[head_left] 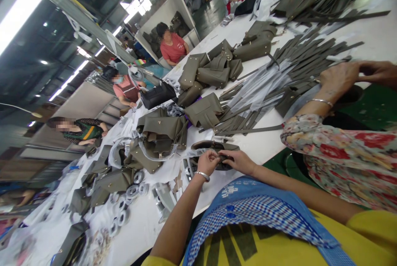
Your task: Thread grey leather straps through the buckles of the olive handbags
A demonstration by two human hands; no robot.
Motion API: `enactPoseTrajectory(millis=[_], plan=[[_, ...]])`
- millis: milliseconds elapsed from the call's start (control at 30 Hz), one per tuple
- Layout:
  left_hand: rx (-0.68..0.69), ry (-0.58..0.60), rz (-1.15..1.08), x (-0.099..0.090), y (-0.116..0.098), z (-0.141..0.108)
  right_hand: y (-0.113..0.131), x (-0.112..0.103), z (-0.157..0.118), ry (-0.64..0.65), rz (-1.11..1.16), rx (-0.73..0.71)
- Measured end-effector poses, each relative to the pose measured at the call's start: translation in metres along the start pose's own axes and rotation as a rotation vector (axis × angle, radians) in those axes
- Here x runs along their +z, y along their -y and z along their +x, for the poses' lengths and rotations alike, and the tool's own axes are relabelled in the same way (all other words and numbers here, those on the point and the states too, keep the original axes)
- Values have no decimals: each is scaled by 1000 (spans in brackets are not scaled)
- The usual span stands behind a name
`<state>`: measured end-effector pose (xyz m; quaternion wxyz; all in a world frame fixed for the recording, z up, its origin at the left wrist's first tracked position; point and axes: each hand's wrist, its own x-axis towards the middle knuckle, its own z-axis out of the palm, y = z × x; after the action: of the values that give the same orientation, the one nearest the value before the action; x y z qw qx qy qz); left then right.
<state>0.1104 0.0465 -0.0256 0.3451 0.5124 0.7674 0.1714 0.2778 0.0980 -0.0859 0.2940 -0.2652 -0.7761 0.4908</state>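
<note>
A dark olive handbag (231, 147) lies at the table's near edge, its curved brown handle or rim (204, 145) showing above my hands. My left hand (208, 162), with a silver bangle at the wrist, pinches the near part of the bag. Close beside it, my right hand (238, 162) has thumb and fingers closed on the same part. The small piece between my fingertips is too hidden to name. Just left of my hands are metal tools or fittings (187, 169) and a grey metal device (164, 200).
Olive handbags (161, 127) are heaped along the white table (139, 233). Long olive straps (297, 57) spread to the right. Rolls of white material (122, 216) lie left. A co-worker's floral sleeve (305, 129) and hands (339, 76) are close at right. Several people sit across the table.
</note>
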Motion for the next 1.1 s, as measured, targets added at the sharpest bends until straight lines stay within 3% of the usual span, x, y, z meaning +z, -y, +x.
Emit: enactPoseTrajectory(millis=[200,333,433,533,633,733,933,1100], plan=[[38,17,-124,1,-12,-1,-2,1,1,-33,26,55],[113,39,-78,-6,-14,-7,-2,1,1,-60,53,68],[177,-8,37,-8,-15,-13,0,-1,0,-67,56,98],[143,-80,113,-3,-16,-13,2,-2,1,-39,51,109],[102,-96,87,3,-17,-9,3,-4,2,-12,58,97],[143,-97,62,4,-17,-8,2,-5,2,-15,89,89],[361,-94,160,6,-11,-11,7,-8,0,-169,230,210],[399,-107,353,11,-10,-6,10,-9,4,-243,221,283]])
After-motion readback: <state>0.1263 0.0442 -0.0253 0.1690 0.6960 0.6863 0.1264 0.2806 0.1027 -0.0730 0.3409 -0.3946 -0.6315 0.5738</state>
